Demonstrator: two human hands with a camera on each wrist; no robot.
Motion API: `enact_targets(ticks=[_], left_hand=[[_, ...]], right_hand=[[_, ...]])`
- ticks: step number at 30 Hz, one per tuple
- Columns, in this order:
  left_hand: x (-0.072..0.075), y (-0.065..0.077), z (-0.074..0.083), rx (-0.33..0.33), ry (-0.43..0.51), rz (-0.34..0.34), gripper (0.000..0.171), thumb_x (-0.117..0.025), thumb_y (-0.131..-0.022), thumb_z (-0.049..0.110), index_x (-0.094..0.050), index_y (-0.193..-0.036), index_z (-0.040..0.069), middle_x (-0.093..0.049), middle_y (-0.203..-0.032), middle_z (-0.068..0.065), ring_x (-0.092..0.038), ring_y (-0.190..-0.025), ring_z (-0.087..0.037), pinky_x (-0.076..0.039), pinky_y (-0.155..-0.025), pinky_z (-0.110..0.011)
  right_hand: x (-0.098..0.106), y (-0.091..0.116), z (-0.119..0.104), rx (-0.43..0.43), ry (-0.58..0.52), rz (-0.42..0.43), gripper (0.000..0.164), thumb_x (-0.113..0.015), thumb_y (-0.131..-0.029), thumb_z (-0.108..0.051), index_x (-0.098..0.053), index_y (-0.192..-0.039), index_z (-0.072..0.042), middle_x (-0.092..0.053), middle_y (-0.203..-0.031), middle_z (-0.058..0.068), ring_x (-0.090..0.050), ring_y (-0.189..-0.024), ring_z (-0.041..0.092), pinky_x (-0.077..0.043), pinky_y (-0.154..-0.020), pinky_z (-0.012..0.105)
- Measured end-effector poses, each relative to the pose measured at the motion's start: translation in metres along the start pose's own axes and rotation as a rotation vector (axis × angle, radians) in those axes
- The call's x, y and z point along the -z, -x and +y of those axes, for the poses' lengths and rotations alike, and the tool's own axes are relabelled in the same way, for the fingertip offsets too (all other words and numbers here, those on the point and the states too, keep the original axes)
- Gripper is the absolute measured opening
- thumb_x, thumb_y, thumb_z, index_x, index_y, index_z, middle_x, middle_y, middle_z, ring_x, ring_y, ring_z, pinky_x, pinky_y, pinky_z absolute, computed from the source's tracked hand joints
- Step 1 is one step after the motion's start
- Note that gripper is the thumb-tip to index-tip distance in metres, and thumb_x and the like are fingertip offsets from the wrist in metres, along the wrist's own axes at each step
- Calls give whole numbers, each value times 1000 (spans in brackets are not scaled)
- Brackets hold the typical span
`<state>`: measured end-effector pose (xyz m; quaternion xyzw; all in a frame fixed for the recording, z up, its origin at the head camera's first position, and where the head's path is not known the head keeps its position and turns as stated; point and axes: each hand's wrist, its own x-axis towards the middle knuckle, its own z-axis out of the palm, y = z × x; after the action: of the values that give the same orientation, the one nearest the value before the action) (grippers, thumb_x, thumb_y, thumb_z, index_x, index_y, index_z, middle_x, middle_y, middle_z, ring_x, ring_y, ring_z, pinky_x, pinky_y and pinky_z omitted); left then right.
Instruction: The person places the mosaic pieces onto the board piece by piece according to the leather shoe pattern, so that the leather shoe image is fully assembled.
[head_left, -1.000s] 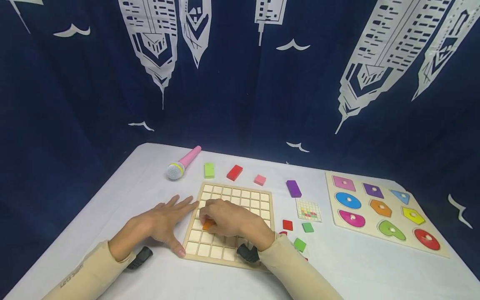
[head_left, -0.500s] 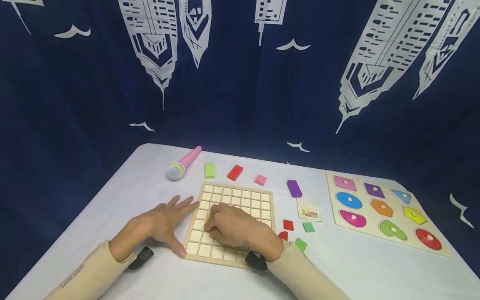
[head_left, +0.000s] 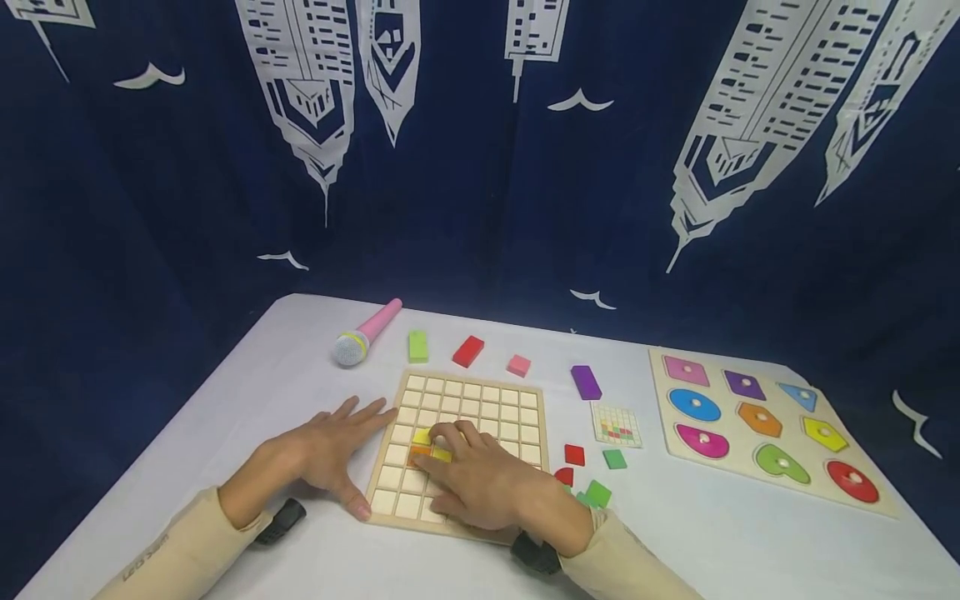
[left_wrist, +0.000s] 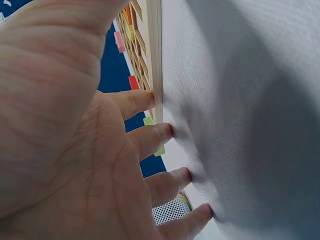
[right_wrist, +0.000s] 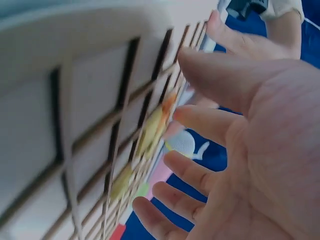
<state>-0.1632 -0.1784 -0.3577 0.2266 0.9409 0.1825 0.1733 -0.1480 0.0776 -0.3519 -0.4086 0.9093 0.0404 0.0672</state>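
By orange piece (head_left: 418,451), right grip (head_left: 483,482), loosely spread

I see a pink microphone (head_left: 366,334) and a knobbed shape board (head_left: 792,430) well apart on the tabletop (head_left: 750,542), before a navy curtain (head_left: 465,208).

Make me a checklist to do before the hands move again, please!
1. Left hand touching the wooden grid's edge: ok.
2. Right hand not gripping any piece: ok, its fingers look loose.
3. Yellow pieces and orange piece pushed all the way in: cannot tell, fingers partly cover them.
4. Little pattern card uncovered: ok.
5. All green pieces in full view: not ok, some are partly hidden.
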Motion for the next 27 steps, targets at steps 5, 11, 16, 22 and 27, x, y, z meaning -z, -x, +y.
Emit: enact_targets(ticks=[5,11,16,22,27], left_hand=[[-2,-1,1,12,7,-7,132,-93,-53,55,-27,-158,11,-19,-166,-19,-9,-151,-52,-16,-115,-74],[-2,-2,2,21,2,-3,132,-95,-52,52,-27,-159,11,-18,-166,-19,-8,-151,-52,-15,-116,-74],[-1,-2,2,18,9,2,132,-95,-52,52,-28,-158,11,-18,-166,-19,-8,-151,-52,-15,-115,-74],[-1,-1,2,20,7,0,133,-95,-52,52,-27,-158,11,-18,-166,-19,-8,-151,-52,-15,-116,-73],[-2,-1,2,26,12,-2,133,-95,-51,52,-28,-158,12,-18,-166,-18,-8,-151,-51,-15,-116,-73]], right_hand=[[1,19,21,-14,-109,42,57,-62,-98,-42,-45,-150,-29,-42,-150,1,-38,-137,21,-42,-113,44],[-2,47,51,-10,-221,129,46,-69,-95,-33,-60,-138,-21,-53,-139,1,-47,-125,20,-46,-105,44],[-10,68,70,-49,-254,144,40,-69,-95,-32,-64,-133,-20,-56,-134,-4,-49,-121,16,-50,-101,39],[-15,86,86,-98,-389,93,42,-70,-93,-39,-65,-132,-24,-57,-132,-10,-49,-119,13,-53,-99,36],[-18,95,98,-68,-479,79,42,-72,-91,-43,-67,-128,-24,-59,-129,-12,-51,-118,13,-52,-99,37]])
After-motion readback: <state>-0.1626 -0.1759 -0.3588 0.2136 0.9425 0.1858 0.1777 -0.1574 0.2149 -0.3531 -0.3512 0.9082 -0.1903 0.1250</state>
